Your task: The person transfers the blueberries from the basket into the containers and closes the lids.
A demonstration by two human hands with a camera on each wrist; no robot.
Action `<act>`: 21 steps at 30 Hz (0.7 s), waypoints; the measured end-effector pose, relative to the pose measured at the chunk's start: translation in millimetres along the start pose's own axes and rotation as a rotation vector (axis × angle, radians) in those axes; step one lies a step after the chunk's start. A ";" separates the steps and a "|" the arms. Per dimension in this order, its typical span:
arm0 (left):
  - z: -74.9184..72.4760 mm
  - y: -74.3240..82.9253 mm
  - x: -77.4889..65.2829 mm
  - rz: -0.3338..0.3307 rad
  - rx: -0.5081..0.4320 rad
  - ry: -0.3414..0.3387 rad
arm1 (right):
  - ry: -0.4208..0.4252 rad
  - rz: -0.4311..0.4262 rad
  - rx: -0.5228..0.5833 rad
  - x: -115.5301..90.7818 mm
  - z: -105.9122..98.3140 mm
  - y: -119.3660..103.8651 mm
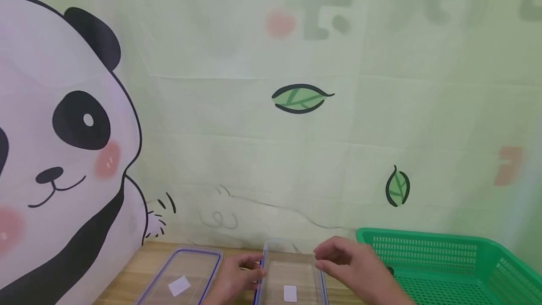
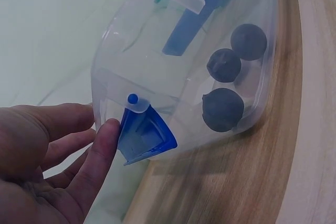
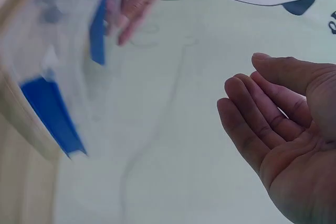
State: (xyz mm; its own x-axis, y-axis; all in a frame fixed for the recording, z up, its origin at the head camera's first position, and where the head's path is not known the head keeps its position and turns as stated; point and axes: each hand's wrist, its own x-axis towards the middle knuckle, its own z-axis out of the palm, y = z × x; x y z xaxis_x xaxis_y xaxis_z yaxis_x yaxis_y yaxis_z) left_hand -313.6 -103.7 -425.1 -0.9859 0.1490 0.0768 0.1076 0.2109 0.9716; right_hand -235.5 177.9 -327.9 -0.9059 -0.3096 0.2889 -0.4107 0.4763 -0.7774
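Note:
A clear plastic box (image 1: 292, 272) with blue latches stands in the middle of the table, a white label showing on it. Inside, three dark round balls (image 2: 223, 109), some with a small nub, lie near its bottom. My left hand (image 1: 239, 276) touches the box's left edge with its fingertips, right beside a blue latch (image 2: 147, 135) that hangs swung outward. My right hand (image 1: 355, 267) hovers by the box's right edge, fingers loosely bent and apart from the thumb. Nothing lies in its palm in the right wrist view, where the box appears blurred and apart from it.
Left of the box lies a flat clear piece (image 1: 186, 267) with a blue rim seal and a white label, looking like a lid. A green plastic basket (image 1: 423, 236) stands on the right. Behind the wooden table (image 1: 135, 267) hangs a panda-print cloth (image 1: 237, 107).

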 end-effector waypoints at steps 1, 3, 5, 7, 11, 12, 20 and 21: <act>-0.3 -0.2 -0.2 0.002 0.000 0.001 | 0.015 -0.020 -0.016 -0.4 -5.0 -2.5; -1.1 0.0 -0.8 0.004 -0.007 0.001 | 0.045 -0.055 -0.056 -1.3 -15.4 -6.6; -1.8 -0.1 -1.3 0.007 -0.015 0.000 | 0.077 -0.095 -0.085 -2.3 -26.3 -9.9; -1.9 -0.3 -1.5 0.009 -0.020 -0.001 | 0.099 -0.112 -0.114 -3.2 -38.1 -11.9; -1.6 -0.3 -1.4 0.016 -0.013 -0.003 | 0.135 -0.066 -0.175 -3.3 -62.7 -13.7; -1.6 -0.4 -1.4 0.017 -0.012 -0.003 | 0.136 -0.056 -0.192 -2.8 -68.8 -12.5; -1.1 -0.6 -0.6 0.006 -0.006 0.000 | 0.115 -0.006 -0.251 6.5 -111.6 14.0; -0.9 -0.5 -0.5 0.006 -0.007 0.000 | 0.113 -0.008 -0.258 7.7 -115.9 18.8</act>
State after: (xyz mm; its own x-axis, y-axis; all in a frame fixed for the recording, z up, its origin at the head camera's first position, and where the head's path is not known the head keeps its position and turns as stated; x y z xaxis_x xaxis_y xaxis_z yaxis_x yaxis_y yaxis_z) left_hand -313.2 -104.7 -425.4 -0.9852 0.1498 0.0827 0.1126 0.2035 0.9726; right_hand -262.2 279.8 -275.5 -0.9025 -0.2269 0.3661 -0.4170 0.6728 -0.6111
